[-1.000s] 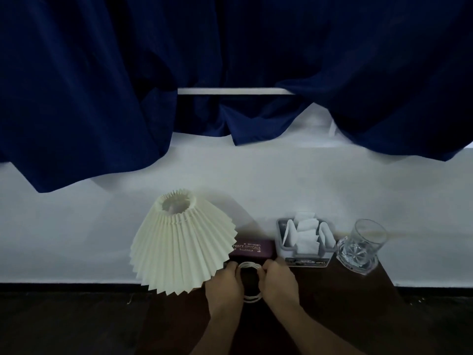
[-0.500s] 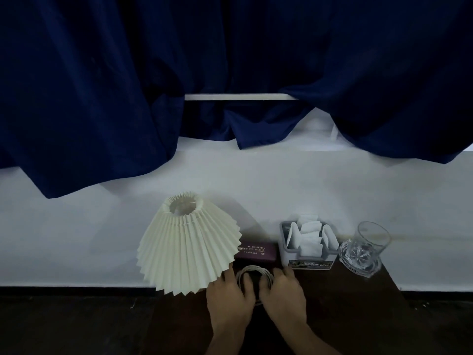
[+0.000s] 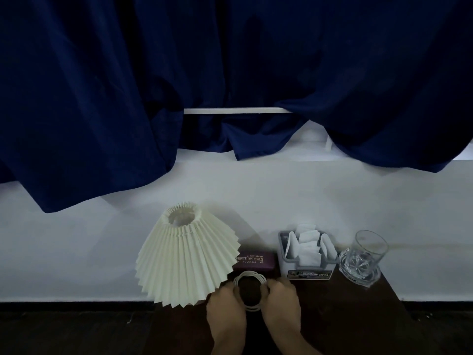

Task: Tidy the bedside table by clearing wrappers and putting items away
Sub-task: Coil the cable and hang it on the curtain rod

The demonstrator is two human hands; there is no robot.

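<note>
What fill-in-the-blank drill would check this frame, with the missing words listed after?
1. The left hand and right hand grip a coiled cable, coloured ____.
2. The case behind it reads PRINCE ____.
3. The glass stands to the ____ of the tissue box.
Missing words: white; OPTICALS; right.
</note>
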